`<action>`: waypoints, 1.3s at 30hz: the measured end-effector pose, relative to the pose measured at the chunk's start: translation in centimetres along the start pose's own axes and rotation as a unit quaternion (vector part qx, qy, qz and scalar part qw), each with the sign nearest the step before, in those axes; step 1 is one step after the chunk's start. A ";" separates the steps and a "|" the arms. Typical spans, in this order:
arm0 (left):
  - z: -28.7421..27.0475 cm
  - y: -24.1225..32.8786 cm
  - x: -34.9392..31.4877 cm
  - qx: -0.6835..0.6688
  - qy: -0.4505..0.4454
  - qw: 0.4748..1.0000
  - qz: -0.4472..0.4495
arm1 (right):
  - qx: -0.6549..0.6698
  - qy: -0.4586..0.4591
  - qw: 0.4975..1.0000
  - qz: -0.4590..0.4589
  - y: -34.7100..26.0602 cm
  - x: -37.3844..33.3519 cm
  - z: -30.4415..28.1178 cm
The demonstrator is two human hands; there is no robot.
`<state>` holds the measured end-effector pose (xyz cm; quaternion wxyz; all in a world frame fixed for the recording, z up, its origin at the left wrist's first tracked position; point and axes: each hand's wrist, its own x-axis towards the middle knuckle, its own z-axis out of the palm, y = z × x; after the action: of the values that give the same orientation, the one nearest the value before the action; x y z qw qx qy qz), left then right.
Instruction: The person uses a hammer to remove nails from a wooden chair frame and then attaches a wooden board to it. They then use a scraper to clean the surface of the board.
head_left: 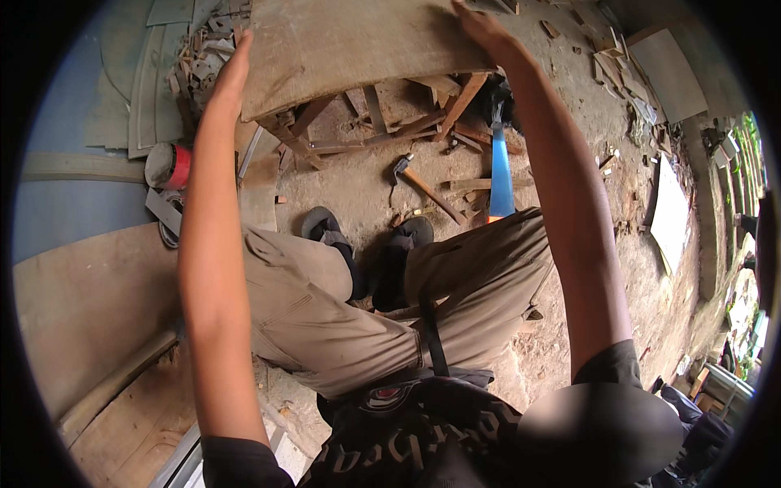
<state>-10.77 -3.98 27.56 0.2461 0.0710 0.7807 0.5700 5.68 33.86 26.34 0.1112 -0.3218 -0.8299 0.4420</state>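
Observation:
A brown plywood board [358, 45] spans the top of the view, its far side cut off by the picture. My left hand [231, 77] is at its left edge and my right hand [483, 32] at its right edge. Both hands grip the board from the sides; fingers on the outer and lower sides are partly hidden. Under the board's near edge shows a frame of rough wooden pieces [374, 110]. Between my feet and this frame, a hammer [427, 185] with a wooden handle lies on the ground. A handsaw [500, 172] with a blue-looking blade is beside my right knee.
Wood scraps [203, 61] are heaped at the far left, near a red and grey can [167, 167]. Large sheets [89, 220] lean along the left. At right are more offcuts [614, 69] and a white panel [665, 215]. A dark blurred oval [600, 431] covers the lower right.

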 end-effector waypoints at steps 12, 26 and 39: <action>1.9 -2.6 -7.2 -0.252 0.013 0.954 0.160 | 0.271 0.014 0.953 -0.135 2.4 -9.8 1.4; 1.4 -1.2 0.7 0.026 0.121 0.982 0.141 | 0.171 0.041 0.973 -0.146 -7.9 3.9 -1.4; 2.2 1.0 4.9 -0.019 0.174 0.963 0.203 | 0.232 0.061 0.968 -0.069 -3.4 4.0 4.4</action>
<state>-14.19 0.23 26.49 -0.0134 0.1230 0.7695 0.6266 -0.97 32.14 26.16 0.2634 -0.2553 -0.7164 0.5934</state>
